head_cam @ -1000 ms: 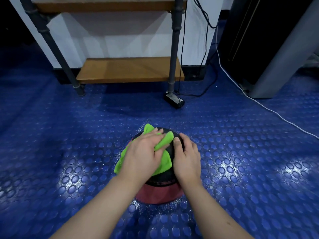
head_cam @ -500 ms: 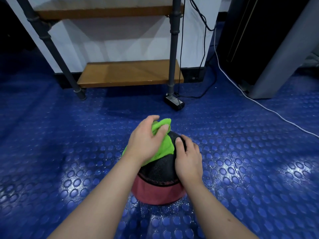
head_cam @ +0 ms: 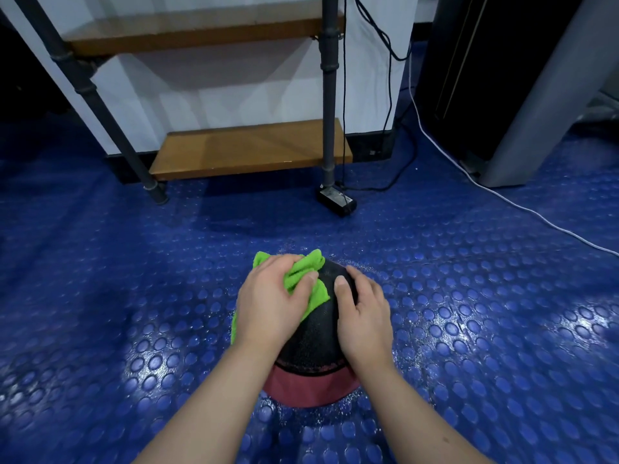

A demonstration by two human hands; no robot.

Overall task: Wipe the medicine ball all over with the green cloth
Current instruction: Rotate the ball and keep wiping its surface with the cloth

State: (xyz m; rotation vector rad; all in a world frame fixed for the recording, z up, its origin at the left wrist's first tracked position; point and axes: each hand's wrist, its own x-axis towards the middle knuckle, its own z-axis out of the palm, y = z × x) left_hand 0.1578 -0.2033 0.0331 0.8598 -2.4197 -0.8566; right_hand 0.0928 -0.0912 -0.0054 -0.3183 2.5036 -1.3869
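Note:
A black and red medicine ball (head_cam: 313,343) sits on the blue studded floor in front of me. The green cloth (head_cam: 310,279) is bunched over the ball's upper left side. My left hand (head_cam: 271,303) grips the cloth, thumb pinching a fold, and presses it onto the ball. My right hand (head_cam: 363,316) lies flat on the ball's right side, fingers spread along the curve, steadying it. Both hands and the cloth hide much of the ball's top.
A shelf unit with wooden boards (head_cam: 248,149) and dark pipe legs (head_cam: 329,95) stands ahead by the wall. A small black box (head_cam: 336,199) and cables lie at its foot. A white cable (head_cam: 522,205) crosses the floor at right, beside a dark cabinet (head_cam: 502,78).
My left hand pushed the cloth from the ball's near top over to its far upper left, bunching it up. My right hand stayed on the ball's right side.

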